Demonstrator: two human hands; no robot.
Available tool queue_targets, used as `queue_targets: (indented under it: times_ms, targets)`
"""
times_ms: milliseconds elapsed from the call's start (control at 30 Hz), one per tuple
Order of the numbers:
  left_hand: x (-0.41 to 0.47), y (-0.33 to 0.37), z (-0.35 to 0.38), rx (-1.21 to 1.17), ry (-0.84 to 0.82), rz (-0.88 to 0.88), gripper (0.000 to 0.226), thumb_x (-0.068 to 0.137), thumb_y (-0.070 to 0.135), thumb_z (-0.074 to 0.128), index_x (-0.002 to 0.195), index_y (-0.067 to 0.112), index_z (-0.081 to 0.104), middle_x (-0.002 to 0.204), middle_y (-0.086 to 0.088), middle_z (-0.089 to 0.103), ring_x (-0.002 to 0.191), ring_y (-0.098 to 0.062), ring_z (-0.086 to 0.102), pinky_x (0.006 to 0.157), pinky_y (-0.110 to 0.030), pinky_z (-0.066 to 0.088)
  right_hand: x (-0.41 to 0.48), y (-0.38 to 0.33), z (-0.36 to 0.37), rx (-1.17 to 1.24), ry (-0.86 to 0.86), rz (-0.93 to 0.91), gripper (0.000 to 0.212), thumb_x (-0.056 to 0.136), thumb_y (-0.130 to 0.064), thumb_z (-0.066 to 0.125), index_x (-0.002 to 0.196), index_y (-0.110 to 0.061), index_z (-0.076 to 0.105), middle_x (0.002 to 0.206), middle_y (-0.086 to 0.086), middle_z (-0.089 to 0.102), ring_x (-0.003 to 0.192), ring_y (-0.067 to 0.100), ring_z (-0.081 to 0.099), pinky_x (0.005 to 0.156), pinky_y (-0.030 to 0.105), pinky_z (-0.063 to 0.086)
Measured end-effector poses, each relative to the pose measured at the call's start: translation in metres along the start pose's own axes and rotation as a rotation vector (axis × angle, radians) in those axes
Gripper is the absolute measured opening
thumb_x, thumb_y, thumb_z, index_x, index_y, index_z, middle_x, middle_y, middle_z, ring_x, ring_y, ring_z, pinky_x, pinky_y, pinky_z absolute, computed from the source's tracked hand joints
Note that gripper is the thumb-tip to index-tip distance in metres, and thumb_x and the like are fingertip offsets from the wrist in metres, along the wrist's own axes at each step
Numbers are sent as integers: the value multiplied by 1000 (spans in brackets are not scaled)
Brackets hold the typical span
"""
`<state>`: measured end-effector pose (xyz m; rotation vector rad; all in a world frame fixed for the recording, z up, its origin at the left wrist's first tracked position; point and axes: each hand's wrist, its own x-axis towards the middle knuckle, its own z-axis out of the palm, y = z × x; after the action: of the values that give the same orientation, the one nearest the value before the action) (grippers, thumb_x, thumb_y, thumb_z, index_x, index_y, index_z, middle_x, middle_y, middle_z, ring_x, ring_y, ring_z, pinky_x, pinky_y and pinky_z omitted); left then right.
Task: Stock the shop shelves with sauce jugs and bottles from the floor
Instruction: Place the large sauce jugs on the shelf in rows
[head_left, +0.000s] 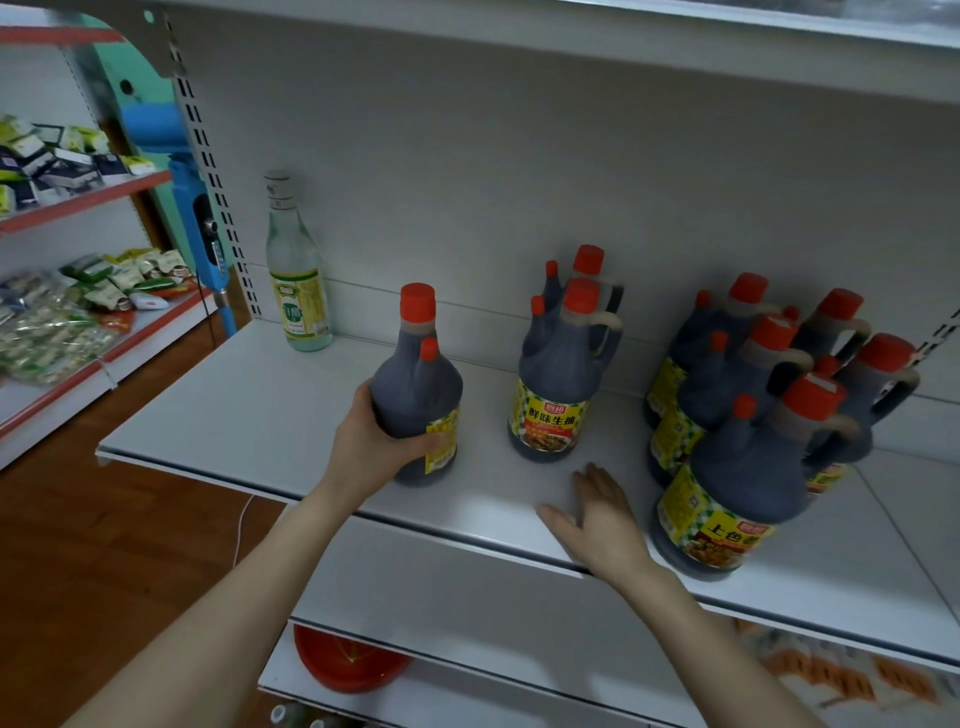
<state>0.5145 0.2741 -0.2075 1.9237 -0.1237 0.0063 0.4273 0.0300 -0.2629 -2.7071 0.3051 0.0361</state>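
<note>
Left hand (374, 441) grips one red-capped dark plastic sauce jug (415, 395); right hand (602, 514) rests flat, fingers straight, on white metal shelf (249, 415) near jug labelled 鲜味生抽 (556, 374).

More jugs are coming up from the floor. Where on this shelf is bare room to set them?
Widest: the shelf between the clear bottle and the jug the left hand grips. Narrower: between that jug and the middle jugs. The right cluster is crowded.

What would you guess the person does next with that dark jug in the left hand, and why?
Probably twist the dark red-capped sauce jug so its yellow label faces front. The left hand grips it standing on the white metal shelf, label turned sideways, while the neighbouring jug shows its label forward. The right hand lies flat, free.
</note>
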Motion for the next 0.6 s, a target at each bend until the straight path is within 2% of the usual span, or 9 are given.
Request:
queue_targets:
  times_ms: [67, 167, 267, 333, 400, 433, 500, 567, 600]
  targets:
    - [-8, 4, 4, 1, -31, -8, 109, 32, 54, 75, 130, 18, 40, 115, 6, 55, 103, -18, 56, 84, -36, 52, -9, 5, 3, -77, 14, -58, 116, 64, -86, 0, 135, -2, 40, 146, 18, 35, 139, 29, 25, 112, 35, 22]
    - [-18, 9, 15, -29, -100, -7, 111, 30, 54, 75, 130, 21, 40, 113, 9, 55, 103, -15, 56, 84, -32, 51, -14, 18, 7, -149, 36, -94, 129, 55, -87, -19, 136, -5, 40, 146, 16, 36, 139, 28, 26, 110, 43, 25]
    - [-26, 15, 29, -50, -233, 15, 104, 34, 49, 79, 127, 28, 38, 110, 18, 55, 101, -4, 56, 81, -20, 48, -20, 20, 5, -183, 46, -102, 128, 54, -85, -23, 140, -10, 35, 150, 12, 30, 142, 24, 20, 112, 44, 21]
    - [-28, 22, 36, -55, -356, 48, 96, 44, 38, 83, 127, 30, 35, 110, 24, 52, 101, 7, 55, 77, -10, 46, -21, 20, 5, -183, 53, -114, 126, 56, -84, -24, 140, -11, 34, 151, 11, 29, 142, 23, 19, 112, 44, 19]
    - [-26, 28, 39, -38, -448, 90, 90, 47, 34, 84, 124, 34, 36, 113, 24, 51, 99, 14, 54, 76, -6, 45, -23, 21, 6, -186, 57, -109, 124, 57, -82, -24, 140, -12, 35, 151, 11, 29, 142, 23, 19, 113, 43, 19]
    - [-24, 30, 40, -25, -467, 114, 89, 45, 38, 83, 120, 37, 37, 115, 21, 53, 100, 14, 54, 78, -7, 46, -23, 21, 6, -183, 57, -105, 122, 59, -82, -23, 140, -12, 36, 150, 11, 30, 142, 23, 21, 112, 43, 20]
    - [-24, 36, 41, -5, -435, 136, 95, 41, 50, 82, 123, 33, 37, 122, 12, 54, 108, 2, 55, 86, -17, 48, -23, 20, 8, -168, 60, -102, 117, 65, -81, -18, 137, -9, 41, 147, 14, 36, 140, 26, 27, 111, 44, 23]
    - [-23, 41, 45, 48, -294, 170, 104, 40, 65, 80, 127, 22, 41, 124, 5, 55, 110, -10, 56, 90, -31, 51, -22, 20, 9, -170, 64, -89, 109, 74, -78, -11, 131, -6, 48, 140, 18, 45, 135, 30, 37, 107, 49, 30]
    - [-24, 45, 49, 88, -219, 205, 99, 41, 68, 78, 122, 21, 45, 120, 3, 57, 108, -11, 57, 87, -33, 53, -22, 20, 9, -174, 66, -85, 106, 77, -76, -8, 128, -5, 51, 137, 19, 48, 132, 31, 40, 104, 50, 33]
